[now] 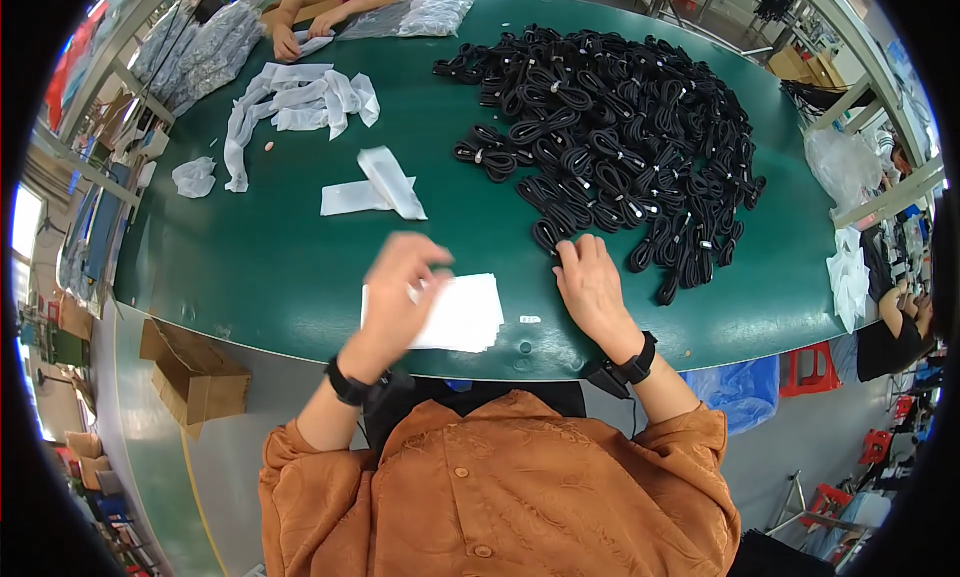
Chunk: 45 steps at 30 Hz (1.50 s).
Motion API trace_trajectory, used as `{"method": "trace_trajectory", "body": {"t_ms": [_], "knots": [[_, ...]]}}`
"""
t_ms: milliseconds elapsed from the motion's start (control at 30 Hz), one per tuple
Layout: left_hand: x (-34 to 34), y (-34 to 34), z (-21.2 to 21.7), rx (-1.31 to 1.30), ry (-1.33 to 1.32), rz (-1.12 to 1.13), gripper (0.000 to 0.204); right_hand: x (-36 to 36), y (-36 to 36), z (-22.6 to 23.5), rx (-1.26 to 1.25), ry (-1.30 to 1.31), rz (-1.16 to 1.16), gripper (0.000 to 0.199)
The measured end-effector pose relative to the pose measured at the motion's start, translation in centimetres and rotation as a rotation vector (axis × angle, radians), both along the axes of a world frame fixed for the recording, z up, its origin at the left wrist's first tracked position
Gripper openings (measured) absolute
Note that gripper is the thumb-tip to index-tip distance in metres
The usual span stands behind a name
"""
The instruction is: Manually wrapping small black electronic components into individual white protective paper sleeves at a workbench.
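My left hand (398,292) hovers over a stack of flat white bags (468,312) near the front edge of the green table (270,257), fingers pinching at the top bag. My right hand (590,282) lies palm down on the table, its fingertips touching a coiled black cable (548,235) at the near edge of a big heap of coiled black cables (620,127). Both wrists wear black bands.
Loose white bags (375,189) and a tangle of white bags (295,102) lie at the left. Another person's hands (300,37) work at the far edge beside clear packets (425,15). A cardboard box (195,377) sits on the floor at the left, red stools (810,369) at the right.
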State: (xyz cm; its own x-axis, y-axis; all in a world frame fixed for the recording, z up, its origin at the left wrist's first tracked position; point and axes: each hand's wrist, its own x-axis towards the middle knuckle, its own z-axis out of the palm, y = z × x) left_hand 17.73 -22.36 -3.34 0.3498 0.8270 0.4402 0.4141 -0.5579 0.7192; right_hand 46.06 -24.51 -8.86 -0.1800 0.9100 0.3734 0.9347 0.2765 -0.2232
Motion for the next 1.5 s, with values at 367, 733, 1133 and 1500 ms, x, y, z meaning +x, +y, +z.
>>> {"method": "trace_trajectory", "body": {"t_ms": [367, 733, 1133, 1500], "knots": [[1.8, -4.4, -6.0, 0.077, 0.273, -0.047, 0.019, -0.6, -1.9, -0.4, -0.128, 0.409, 0.028, 0.023], [2.0, -4.7, -5.4, 0.114, 0.227, 0.033, 0.011, -2.8, -6.3, 1.9, -0.157, 0.549, 0.27, 0.025], [1.7, -5.1, -5.2, -0.202, -0.143, 0.032, 0.012, -2.4, -6.1, 1.9, -0.084, 0.287, 0.486, 0.029], [1.7, -4.3, -2.6, 0.105, 0.035, -0.104, 0.016, -4.2, -5.1, 1.2, -0.329, 0.767, 0.433, 0.032]]}}
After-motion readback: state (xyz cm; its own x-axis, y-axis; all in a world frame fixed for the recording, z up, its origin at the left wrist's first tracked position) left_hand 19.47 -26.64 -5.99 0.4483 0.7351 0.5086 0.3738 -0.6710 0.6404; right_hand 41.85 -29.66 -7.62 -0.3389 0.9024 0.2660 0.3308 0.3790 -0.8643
